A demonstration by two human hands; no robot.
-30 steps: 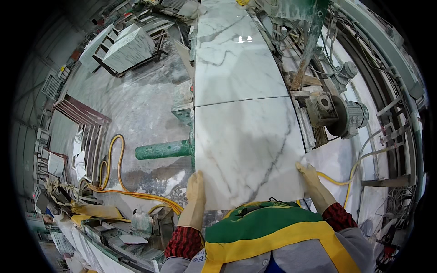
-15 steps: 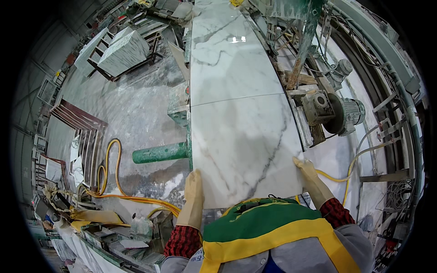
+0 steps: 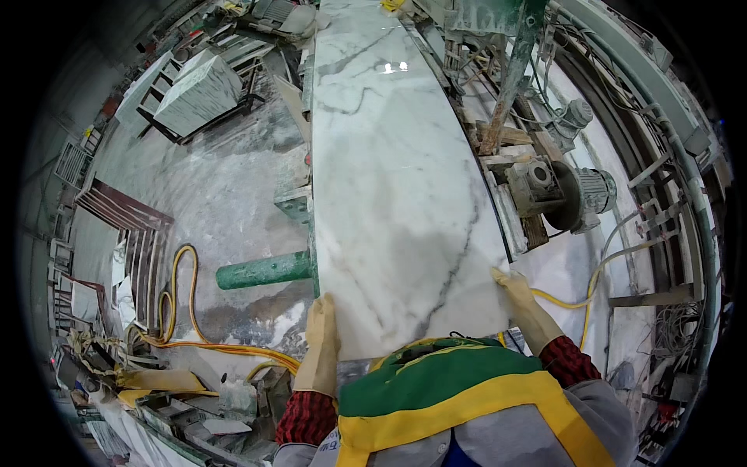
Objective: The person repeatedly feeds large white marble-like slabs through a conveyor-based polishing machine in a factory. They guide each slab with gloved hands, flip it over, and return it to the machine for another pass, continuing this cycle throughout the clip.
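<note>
A polished white marble slab [image 3: 408, 257] with grey veins lies flat in front of me, its near end close to my green and yellow apron [image 3: 436, 381]. My left hand [image 3: 319, 335], in a cream glove, grips the slab's left edge by the near corner. On the opposite edge, my right hand [image 3: 525, 303], gloved alike, has its fingers closed at the near right corner; the fingers' undersides are hidden. Ahead, the marble surface runs on toward the far end with no seam visible.
A green pipe [image 3: 263, 270] juts out left of the slab. To the right stands a motor with gearbox [image 3: 595, 194]. A yellow hose [image 3: 187, 288] loops over the left floor. Marble blocks on a rack [image 3: 198, 93] stand far left. Scrap pieces [image 3: 226, 426] lie at lower left.
The seam that crossed the marble ahead of my hands no longer shows. Both hands remain on the slab's side edges. The whole view has shifted slightly.
</note>
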